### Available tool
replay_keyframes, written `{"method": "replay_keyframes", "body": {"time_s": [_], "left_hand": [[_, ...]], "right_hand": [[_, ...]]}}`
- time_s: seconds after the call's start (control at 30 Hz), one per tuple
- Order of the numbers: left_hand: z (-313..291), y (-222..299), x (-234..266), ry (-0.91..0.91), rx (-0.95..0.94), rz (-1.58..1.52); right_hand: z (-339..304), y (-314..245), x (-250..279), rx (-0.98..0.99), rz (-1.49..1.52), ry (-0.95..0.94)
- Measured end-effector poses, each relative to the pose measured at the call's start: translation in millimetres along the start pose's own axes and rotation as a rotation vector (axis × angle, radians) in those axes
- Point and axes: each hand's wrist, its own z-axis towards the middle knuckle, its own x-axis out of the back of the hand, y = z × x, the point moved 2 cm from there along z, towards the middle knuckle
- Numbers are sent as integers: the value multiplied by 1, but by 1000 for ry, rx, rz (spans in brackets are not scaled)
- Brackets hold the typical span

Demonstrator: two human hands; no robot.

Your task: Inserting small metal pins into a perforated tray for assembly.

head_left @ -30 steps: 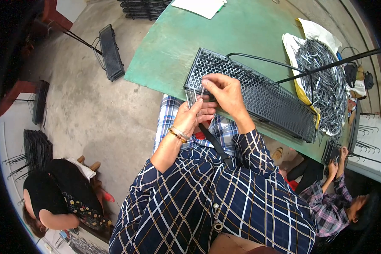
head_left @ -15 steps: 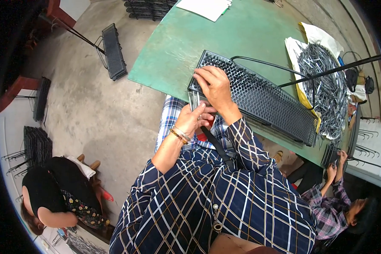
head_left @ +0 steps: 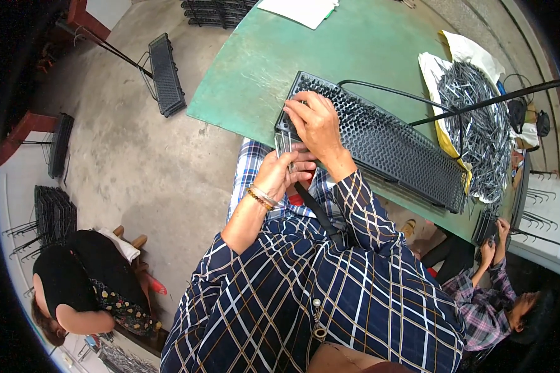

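My left hand (head_left: pixel 279 175) grips a small bundle of thin metal pins (head_left: pixel 284 145) upright at the near left corner of a long black perforated tray (head_left: pixel 392 146). My right hand (head_left: pixel 314 121) rests on the tray's left end with its fingers bent down onto the holes. Whether a pin is pinched between its fingertips is hidden. The tray lies slantwise on a green table (head_left: pixel 330 50), and both my forearms are in plaid sleeves.
A heap of grey metal pins (head_left: pixel 473 124) lies on a white and yellow sack at the table's right. A black cable (head_left: pixel 379 88) curves behind the tray. White paper (head_left: pixel 295 9) lies far back. Another person (head_left: pixel 479 292) works at the right, and one more (head_left: pixel 74 286) crouches lower left near black racks (head_left: pixel 165 74).
My right hand has slid a little toward the tray's left end. My left hand stays at the near corner with the pins.
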Motion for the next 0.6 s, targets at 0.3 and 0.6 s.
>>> {"method": "replay_keyframes", "body": {"time_s": [0.3,0.6], "left_hand": [[-6,2,3,-41,-57,-68],[-11,8,-10,-75,-75,68]], "right_hand": [[1,-9,14,-218,197,-74],[-24,-2,28,-808,793,-420]]}}
